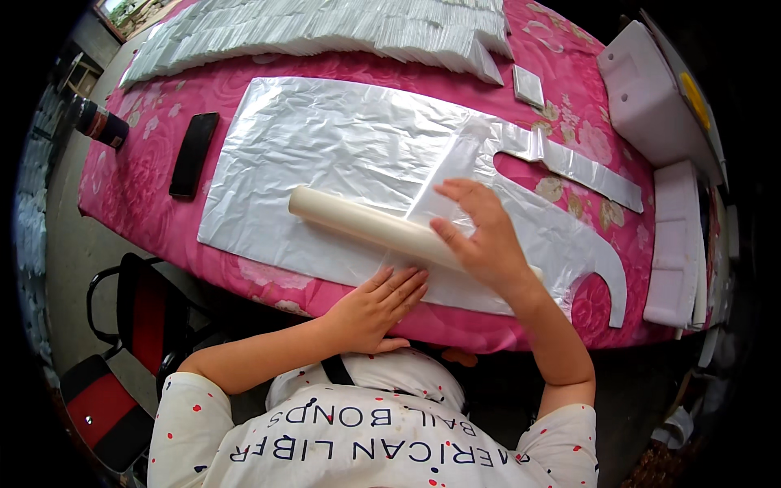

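Observation:
A thin white plastic sheet (301, 138) lies flat before me, with strap-like ends at its right, shaped like a disposable apron. Across its front half rests a smooth cream-coloured tube (350, 215), slanting down to the right. My left hand (378, 305) presses flat on the plastic's near edge, its fingers stretched out just in front of the tube. Over the tube's right part, my right hand (480, 236) has thumb and fingers apart, with nothing visibly held. A translucent folded flap (447, 175) of plastic stands out beyond the tube, beside the right fingertips.
The table has a pink floral cloth (553, 45). Rows of folded white packets (325, 32) fill its far side; one single packet (528, 86) lies apart. A black phone (194, 154) and a dark jar (99, 122) are left. White foam boxes (651, 81) stand right; a red-black chair (146, 317) is near left.

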The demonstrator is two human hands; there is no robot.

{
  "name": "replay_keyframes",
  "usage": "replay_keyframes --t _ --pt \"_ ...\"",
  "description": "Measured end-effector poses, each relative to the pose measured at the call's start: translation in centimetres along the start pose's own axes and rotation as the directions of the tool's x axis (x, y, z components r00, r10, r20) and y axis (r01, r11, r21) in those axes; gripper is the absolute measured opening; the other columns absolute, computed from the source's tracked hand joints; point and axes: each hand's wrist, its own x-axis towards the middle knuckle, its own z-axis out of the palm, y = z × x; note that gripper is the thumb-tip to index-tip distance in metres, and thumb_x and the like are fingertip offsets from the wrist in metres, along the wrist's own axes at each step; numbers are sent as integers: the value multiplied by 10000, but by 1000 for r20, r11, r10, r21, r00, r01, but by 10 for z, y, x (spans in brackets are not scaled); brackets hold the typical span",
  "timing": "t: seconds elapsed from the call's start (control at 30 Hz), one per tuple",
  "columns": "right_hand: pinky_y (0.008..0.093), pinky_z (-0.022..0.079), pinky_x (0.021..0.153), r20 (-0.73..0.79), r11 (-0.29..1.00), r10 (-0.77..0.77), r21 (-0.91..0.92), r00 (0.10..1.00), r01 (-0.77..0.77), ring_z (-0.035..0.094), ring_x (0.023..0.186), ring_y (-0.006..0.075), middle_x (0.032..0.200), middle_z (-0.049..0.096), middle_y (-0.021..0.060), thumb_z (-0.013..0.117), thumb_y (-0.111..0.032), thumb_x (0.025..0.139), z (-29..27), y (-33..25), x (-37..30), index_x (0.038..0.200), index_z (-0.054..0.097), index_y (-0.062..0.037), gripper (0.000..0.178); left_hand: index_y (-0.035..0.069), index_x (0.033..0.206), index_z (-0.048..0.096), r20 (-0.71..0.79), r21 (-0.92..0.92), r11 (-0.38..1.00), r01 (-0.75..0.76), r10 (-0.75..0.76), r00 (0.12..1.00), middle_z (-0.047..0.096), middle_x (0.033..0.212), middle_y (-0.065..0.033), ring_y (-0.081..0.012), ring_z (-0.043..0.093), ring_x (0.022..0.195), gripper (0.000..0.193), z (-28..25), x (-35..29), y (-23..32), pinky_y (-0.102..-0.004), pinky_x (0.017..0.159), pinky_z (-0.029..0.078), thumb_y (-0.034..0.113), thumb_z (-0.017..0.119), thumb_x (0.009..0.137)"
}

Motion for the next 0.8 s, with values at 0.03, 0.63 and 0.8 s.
replay_keyframes --t 0.03,0.63,0.8 --pt "396 408 904 58 998 -7 -60 998 10 507 1056 323 1107 566 149 662 -174 778 9 -10 -16 1151 577 -50 402 -55 1359 312 4 -10 1000 22 -22 1000 272 1446 -193 -295 245 1353 838 2 0 4 -441 1104 164 571 448 818" --pt "378 422 868 -274 814 346 -388 897 -432 518 980 311 1053 579 132 632 -119 786 -71 72 -80 1256 527 -86 483 -20 1383 280 -5 -150 977 -152 153 988 205 1479 -176 -291 178 1382 829 -14 0 -24 -421 1116 138 479 564 784" --pt "374 421 874 98 974 139 -195 985 -118 520 985 295 1058 586 118 659 -60 705 -21 -1 -73 1179 578 -80 481 4 1372 315 28 13 996 -83 82 996 253 1460 -168 -279 211 1372 778 2 -1 1 -439 1118 133 337 620 738"
